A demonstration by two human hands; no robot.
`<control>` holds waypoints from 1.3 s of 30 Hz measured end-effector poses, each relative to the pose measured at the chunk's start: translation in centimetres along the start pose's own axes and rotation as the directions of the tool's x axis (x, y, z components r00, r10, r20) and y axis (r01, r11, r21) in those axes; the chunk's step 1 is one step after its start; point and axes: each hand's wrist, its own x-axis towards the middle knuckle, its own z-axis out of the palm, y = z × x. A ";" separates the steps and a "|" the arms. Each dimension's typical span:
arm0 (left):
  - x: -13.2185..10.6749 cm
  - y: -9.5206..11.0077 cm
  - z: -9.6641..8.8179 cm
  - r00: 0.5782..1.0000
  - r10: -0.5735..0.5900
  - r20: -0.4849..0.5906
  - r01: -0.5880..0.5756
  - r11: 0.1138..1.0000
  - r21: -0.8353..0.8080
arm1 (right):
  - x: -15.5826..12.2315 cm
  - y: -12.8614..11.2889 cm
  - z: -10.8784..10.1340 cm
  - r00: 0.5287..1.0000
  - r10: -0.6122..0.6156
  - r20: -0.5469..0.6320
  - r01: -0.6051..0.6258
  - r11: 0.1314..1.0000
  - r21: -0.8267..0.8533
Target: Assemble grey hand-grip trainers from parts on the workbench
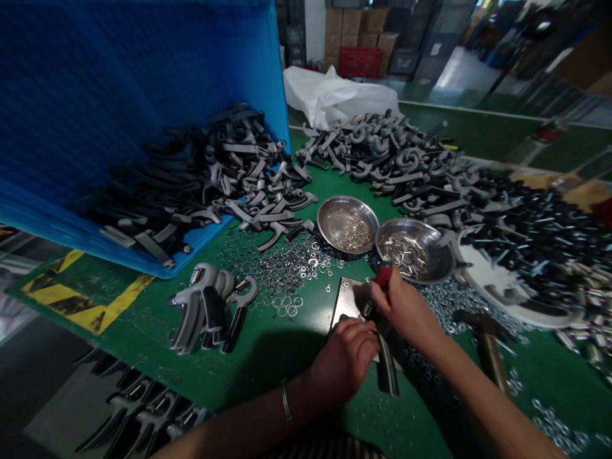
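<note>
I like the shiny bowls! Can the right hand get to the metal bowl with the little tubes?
Probably yes. The right hand is just below the steel bowl, with nothing between them. It seems busy with a hand grip, though, so it may need to let go first.

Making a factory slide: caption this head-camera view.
Left hand and right hand work a dark hand gripper on a green workbench, beside two steel bowls of small metal parts.
</note>
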 end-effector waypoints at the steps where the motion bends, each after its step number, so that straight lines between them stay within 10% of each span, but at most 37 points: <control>1: -0.1 -0.1 0.0 1.000 -0.005 -0.026 0.004 1.000 -0.008 | 0.6 0.0 -0.1 0.999 -0.032 0.013 0.032 0.999 0.014; 10: 0.0 -0.1 0.2 0.998 0.023 -0.053 -0.022 0.999 0.030 | -3.8 -0.2 -2.2 0.956 0.100 -0.275 0.082 0.811 0.579; 13: 1.4 -0.1 -1.8 0.991 -0.111 -0.073 0.110 0.994 -0.016 | -5.2 1.8 -3.2 0.915 0.233 -0.329 -0.078 0.903 0.423; 19: 6.2 -1.6 -5.0 0.959 -0.283 0.014 0.283 0.959 0.032 | -6.1 7.4 -1.5 0.969 0.244 -0.045 -0.239 0.967 0.092; 39: 7.3 -3.1 -2.1 0.988 -0.133 0.081 0.087 0.901 0.424 | -8.7 8.6 -1.3 0.981 0.174 -0.085 -0.153 0.965 0.214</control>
